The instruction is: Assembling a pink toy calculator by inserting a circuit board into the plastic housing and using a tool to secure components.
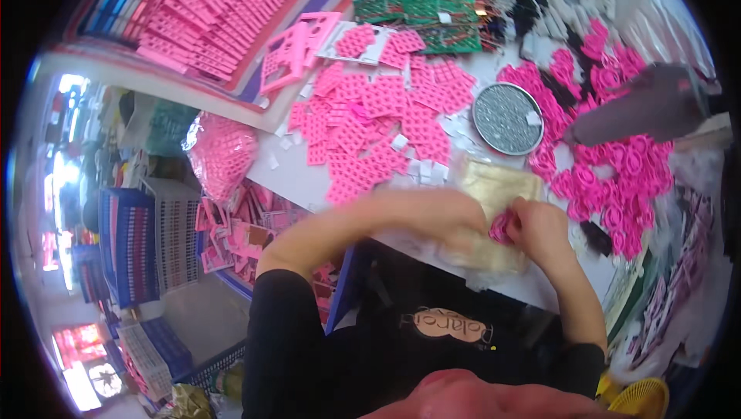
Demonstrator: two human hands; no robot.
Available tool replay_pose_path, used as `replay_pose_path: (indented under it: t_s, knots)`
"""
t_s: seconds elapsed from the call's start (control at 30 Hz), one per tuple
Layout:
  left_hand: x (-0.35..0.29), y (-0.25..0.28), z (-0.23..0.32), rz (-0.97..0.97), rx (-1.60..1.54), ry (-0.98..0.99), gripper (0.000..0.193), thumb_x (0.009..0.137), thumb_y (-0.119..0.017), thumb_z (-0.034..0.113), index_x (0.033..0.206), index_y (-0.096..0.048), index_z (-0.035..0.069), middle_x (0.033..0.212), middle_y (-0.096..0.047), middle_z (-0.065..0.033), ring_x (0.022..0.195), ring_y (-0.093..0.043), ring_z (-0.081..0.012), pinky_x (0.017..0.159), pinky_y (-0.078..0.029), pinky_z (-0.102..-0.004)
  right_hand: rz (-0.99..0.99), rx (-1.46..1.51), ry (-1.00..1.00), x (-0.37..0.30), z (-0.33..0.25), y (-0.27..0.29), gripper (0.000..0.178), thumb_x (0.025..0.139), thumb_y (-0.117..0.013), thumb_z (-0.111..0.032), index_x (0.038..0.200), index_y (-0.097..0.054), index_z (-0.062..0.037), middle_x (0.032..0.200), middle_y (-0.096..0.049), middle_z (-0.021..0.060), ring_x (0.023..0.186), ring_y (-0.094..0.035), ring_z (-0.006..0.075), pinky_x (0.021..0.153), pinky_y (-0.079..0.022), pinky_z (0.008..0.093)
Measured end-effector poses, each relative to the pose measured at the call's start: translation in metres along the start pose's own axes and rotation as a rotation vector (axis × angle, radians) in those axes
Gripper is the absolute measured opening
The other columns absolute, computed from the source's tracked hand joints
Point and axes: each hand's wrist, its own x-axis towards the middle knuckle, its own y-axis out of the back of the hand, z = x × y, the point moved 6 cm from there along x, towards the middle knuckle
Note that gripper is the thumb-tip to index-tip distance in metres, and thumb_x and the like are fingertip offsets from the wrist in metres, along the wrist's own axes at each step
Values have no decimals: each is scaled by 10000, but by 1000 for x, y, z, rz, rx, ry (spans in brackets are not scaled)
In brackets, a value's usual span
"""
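My right hand (pixel 539 230) is pinched on a pink ring-shaped plastic piece (pixel 501 229), which it holds over a beige-gold pad (pixel 502 181) on the table in front of me. Clear film shows around the pad's edges. Close by on its left, my left hand (pixel 451 222) is smeared by motion, so its fingers and anything in them cannot be made out. Beyond the pad stands a round tin (pixel 475 121) full of small grey metal parts. Many pink dotted panels (pixel 386 98) lie heaped to the left of the tin.
Pink ring-shaped parts (pixel 617 187) are piled on the right, below a dark grey pistol-shaped tool (pixel 648 106). Green circuit boards (pixel 440 13) with wires lie at the back. Pink pieces fill a rack (pixel 224 10) at far left. Blue and white baskets (pixel 147 241) are stacked at left.
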Motion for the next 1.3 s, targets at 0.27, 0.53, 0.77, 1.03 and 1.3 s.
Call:
replay_pose_path:
  t_s: [0.27,0.53,0.77,1.03,1.3]
  knots:
    - [-271,278,-177,1646,441,1078,784,769,-860,410,1373,-559,11,1220,-658,-215,1070,-658,-313,878,-538,-428,47,75,-10,-9,-6,0,114,796,-665,-178,870,-643,-94,785,-670,128,734,-672,342,640,-524,480]
    - [-259,198,-107,1498,-442,286,457,838,-765,174,1264,-679,35,1169,-640,-31,1044,-581,-145,838,-474,-258,-60,178,-97,-11,11,-4,143,770,-698,-219,836,-681,-94,793,-690,139,775,-688,347,676,-540,478]
    - [-270,175,-143,1539,-593,176,670,820,-757,154,1418,-475,46,1347,-517,-103,1211,-506,-220,932,-459,-299,470,310,152,-64,46,55,279,848,-714,-247,1054,-678,-63,870,-669,118,797,-679,302,688,-540,414]
    - [-258,114,-96,914,-1057,-378,945,799,-748,132,1594,-241,58,1551,-377,-186,1401,-421,-307,1041,-443,-346,102,-485,-1136,-280,313,111,570,744,-761,-255,1258,-618,-54,1150,-692,196,1117,-643,368,937,-510,449]
    - [-154,60,27,1579,258,35,746,898,-593,71,1570,-279,-6,1590,-351,-193,1449,-376,-308,1186,-312,-463,846,-175,-1003,-349,310,205,496,811,-598,-71,1306,-579,-62,1103,-710,211,1019,-700,348,875,-538,425]
